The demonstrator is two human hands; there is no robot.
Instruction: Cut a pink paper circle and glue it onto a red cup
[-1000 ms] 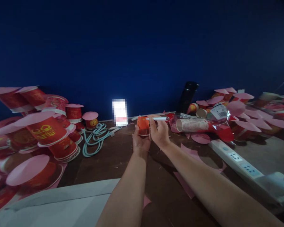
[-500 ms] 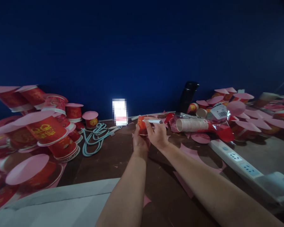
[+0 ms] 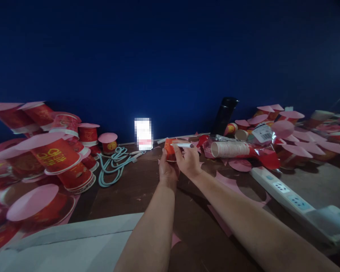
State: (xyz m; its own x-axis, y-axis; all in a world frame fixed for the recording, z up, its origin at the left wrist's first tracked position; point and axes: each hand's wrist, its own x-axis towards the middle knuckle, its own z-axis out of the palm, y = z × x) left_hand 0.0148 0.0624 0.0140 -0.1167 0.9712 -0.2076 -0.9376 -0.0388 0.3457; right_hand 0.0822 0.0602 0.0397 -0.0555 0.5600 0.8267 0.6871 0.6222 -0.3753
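Observation:
In the middle of the head view, my left hand (image 3: 167, 169) is closed around a red paper cup (image 3: 170, 145), held above the brown table. My right hand (image 3: 190, 160) grips a white marker pen (image 3: 184, 145), lying nearly level, with its left end against or very close to the cup's side. The pen's dark end points to the right. My fingers cover part of the cup. Beyond the hands, a lit phone screen (image 3: 144, 134) stands upright, its content blurred out.
Red cups with pink paper discs (image 3: 56, 155) pile up on the left; more cups (image 3: 296, 147) crowd the right. A light-blue cable (image 3: 110, 173), a bagged cup stack (image 3: 231, 149), a black flask (image 3: 224, 115), a power strip (image 3: 283, 189) and pink paper scraps (image 3: 229, 184) surround the hands.
Almost nothing differs. Both hands keep their hold and place, with the cup and the pen shifted only very slightly.

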